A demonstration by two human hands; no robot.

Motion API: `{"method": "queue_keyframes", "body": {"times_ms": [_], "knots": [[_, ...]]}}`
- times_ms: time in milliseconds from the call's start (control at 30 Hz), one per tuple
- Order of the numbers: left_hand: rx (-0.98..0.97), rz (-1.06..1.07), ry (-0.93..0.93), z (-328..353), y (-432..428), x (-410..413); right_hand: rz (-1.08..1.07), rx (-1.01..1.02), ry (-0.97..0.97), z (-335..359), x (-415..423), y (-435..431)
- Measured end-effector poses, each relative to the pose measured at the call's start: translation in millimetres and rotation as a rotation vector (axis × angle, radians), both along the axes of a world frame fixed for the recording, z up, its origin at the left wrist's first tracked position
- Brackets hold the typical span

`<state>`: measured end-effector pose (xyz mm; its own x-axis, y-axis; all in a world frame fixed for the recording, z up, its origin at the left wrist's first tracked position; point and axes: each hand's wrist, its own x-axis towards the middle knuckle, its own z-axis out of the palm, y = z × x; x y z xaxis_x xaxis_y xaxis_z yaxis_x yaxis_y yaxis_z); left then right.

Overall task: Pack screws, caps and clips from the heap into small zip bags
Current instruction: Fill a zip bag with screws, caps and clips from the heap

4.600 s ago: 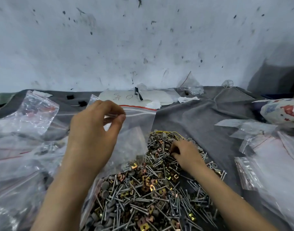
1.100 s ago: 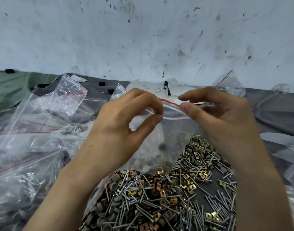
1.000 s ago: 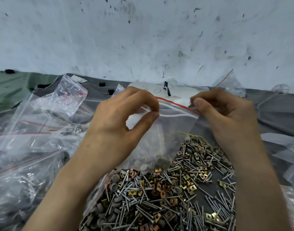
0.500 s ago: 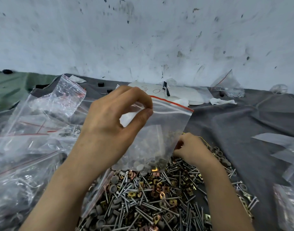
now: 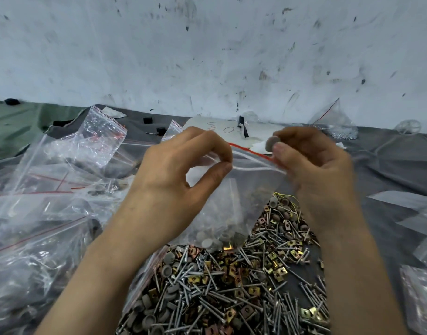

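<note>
Left hand [image 5: 183, 175] pinched, thumb to forefinger, on the lip of a small clear plastic zip bag with a red strip [image 5: 236, 201], held above the heap of silver screws, grey caps and brass clips [image 5: 232, 286]. Right hand [image 5: 314, 170] at the bag's other corner, fingertips closed on a round grey plastic cap [image 5: 272, 143] just over the mouth. Risk of a miss through a sagging, half-shut mouth: cap back into the heap. Slack pile of clear bags [image 5: 50, 189] crowding the left, on the counter's grey cloth [image 5: 389, 170].

Left hand [image 5: 173, 180] pinches zip bag [image 5: 234, 199]; right hand [image 5: 314, 170] holds cap [image 5: 272, 143].
</note>
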<state>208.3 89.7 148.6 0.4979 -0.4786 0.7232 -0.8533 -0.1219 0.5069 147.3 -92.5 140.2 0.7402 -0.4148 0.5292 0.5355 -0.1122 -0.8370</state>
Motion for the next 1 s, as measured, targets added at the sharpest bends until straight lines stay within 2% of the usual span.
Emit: {"method": "queue_keyframes", "body": {"times_ms": [133, 167, 300, 333, 400, 500, 667, 800, 1000], "knots": [[0.017, 0.002, -0.046, -1, -2, -1, -0.073, -0.340, 0.082, 12, -11, 9], [0.014, 0.008, -0.045, -1, -3, -1, -0.094, -0.369, 0.095, 12, -11, 10], [-0.023, 0.034, -0.005, -1, 0, 0, -0.226, -0.179, 0.061, 3, -3, -2], [-0.028, 0.045, -0.002, 0, 0, 0, -0.290, -0.209, 0.119, -4, 2, -9], [-0.043, 0.064, -0.002, 0, 0, 0, -0.365, -0.335, 0.370, -24, 13, -23], [-0.056, 0.083, 0.001, 0, 0, 0, -0.340, -0.504, 0.713, -62, 32, -32], [-0.061, 0.085, 0.003, 1, 0, -1, -0.384, -0.717, 0.935, -104, 54, -26], [-0.059, 0.079, 0.004, 1, 1, -1, -0.451, -0.724, 0.947, -108, 55, -26], [-0.046, 0.059, -0.018, 1, 0, -2, -0.388, -0.673, 0.992, -105, 54, -25]]}}
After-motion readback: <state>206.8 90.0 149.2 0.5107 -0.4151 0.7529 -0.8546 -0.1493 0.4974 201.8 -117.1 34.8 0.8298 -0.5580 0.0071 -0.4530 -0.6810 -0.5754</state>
